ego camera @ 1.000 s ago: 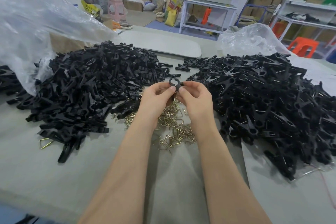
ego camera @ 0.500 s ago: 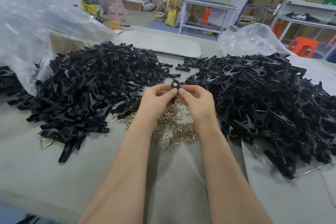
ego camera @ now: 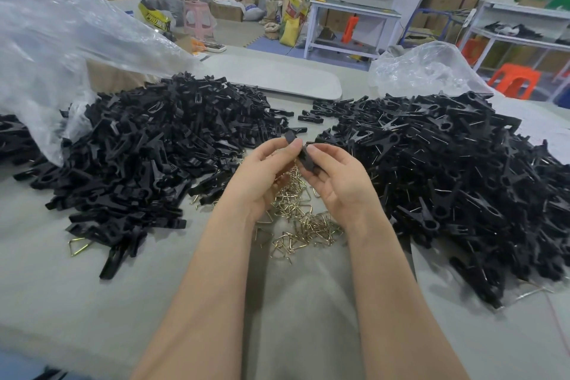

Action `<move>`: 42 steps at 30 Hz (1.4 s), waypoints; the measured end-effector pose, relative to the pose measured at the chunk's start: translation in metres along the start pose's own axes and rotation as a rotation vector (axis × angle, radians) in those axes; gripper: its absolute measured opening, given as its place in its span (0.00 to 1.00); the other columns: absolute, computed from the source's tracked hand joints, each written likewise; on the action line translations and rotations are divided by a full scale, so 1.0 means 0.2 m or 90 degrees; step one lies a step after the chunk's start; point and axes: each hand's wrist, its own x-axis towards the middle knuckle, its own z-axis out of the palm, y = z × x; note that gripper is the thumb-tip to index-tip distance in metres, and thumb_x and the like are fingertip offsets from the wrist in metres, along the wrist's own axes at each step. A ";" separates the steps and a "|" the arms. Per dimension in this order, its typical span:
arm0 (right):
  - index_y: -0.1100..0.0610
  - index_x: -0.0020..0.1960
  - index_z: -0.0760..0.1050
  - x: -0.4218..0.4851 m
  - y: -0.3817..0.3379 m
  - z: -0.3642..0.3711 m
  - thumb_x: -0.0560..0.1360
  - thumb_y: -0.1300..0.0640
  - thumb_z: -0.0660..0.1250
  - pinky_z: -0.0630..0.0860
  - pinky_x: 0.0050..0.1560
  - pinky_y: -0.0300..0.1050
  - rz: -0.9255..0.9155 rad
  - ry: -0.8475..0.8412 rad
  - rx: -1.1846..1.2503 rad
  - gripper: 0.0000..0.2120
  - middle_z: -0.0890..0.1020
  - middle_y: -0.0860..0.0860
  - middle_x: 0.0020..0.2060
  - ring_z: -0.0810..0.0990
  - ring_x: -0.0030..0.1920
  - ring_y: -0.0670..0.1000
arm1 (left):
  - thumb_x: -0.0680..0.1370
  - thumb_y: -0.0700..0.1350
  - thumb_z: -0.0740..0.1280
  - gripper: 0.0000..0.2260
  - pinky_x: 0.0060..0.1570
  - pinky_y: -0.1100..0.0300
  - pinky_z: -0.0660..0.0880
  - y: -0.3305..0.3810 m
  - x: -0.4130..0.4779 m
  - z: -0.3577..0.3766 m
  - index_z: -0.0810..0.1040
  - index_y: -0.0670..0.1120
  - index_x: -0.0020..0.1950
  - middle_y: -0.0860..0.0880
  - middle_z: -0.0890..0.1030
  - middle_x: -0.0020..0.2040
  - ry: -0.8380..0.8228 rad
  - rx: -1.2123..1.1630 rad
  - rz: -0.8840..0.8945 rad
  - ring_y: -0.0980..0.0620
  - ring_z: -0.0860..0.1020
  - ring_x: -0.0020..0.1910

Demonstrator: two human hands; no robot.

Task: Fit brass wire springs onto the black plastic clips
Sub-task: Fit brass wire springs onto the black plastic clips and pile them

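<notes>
Reference point: the two hands at the centre of the grey tabletop (ego camera: 92, 302). At 10 o'clock a crumpled clear plastic bag (ego camera: 61, 49) lies open, with a large heap of black plastic clip parts (ego camera: 148, 157) spilling from it toward 9 o'clock. Little wire shows in this heap, so it is judged to be the unfitted stock, placed within reach of the left hand. A single triangular brass wire spring (ego camera: 78, 245) lies apart at the heap's 7 o'clock edge. The left hand (ego camera: 262, 176) is partly closed, thumb and forefinger pinching the upper end of one black plastic clip (ego camera: 303, 154), which is raised above the tabletop between both hands. Directly beneath, at 6 o'clock, is a loose scatter of brass wire springs (ego camera: 302, 222), positioned centrally so that either hand can pick from it. The right hand (ego camera: 339, 182) has its fingers curled round the lower part of the same clip, steadying it against the left. Whether a spring is already seated on the held clip cannot be told. At 3 o'clock a second heap of black clips (ego camera: 447, 179) shows many wire glints and is judged to be finished output. A smaller clear bag (ego camera: 425, 71) sits behind it at 1 o'clock.
</notes>
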 end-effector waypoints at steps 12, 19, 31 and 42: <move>0.53 0.59 0.72 -0.03 0.11 0.03 0.71 0.51 0.73 0.70 0.45 0.43 -0.032 -0.092 -0.958 0.19 0.74 0.48 0.46 0.74 0.48 0.51 | 0.73 0.41 0.71 0.07 0.41 0.62 0.81 0.06 0.01 -0.08 0.78 0.38 0.42 0.44 0.81 0.35 0.183 -0.563 0.037 0.53 0.82 0.34; 0.53 0.51 0.78 -0.01 0.06 -0.02 0.77 0.56 0.64 0.75 0.36 0.37 -0.107 0.015 -0.734 0.06 0.81 0.45 0.37 0.80 0.36 0.45 | 0.70 0.42 0.72 0.09 0.41 0.63 0.81 0.04 0.00 -0.07 0.80 0.38 0.46 0.44 0.83 0.40 0.143 -0.493 -0.032 0.51 0.83 0.41; 0.55 0.51 0.79 -0.01 0.01 -0.06 0.76 0.57 0.67 0.74 0.34 0.36 -0.034 -0.065 -0.636 0.05 0.81 0.46 0.34 0.79 0.29 0.40 | 0.75 0.36 0.68 0.07 0.31 0.72 0.75 0.05 -0.01 -0.02 0.78 0.35 0.52 0.42 0.80 0.48 0.103 -0.357 -0.072 0.55 0.82 0.43; 0.60 0.47 0.78 0.01 -0.02 -0.07 0.75 0.66 0.67 0.78 0.36 0.33 -0.133 0.105 -0.267 0.03 0.83 0.51 0.32 0.82 0.32 0.44 | 0.74 0.39 0.70 0.04 0.38 0.69 0.77 0.01 0.01 -0.02 0.80 0.43 0.48 0.50 0.83 0.40 0.107 -0.157 0.016 0.58 0.81 0.38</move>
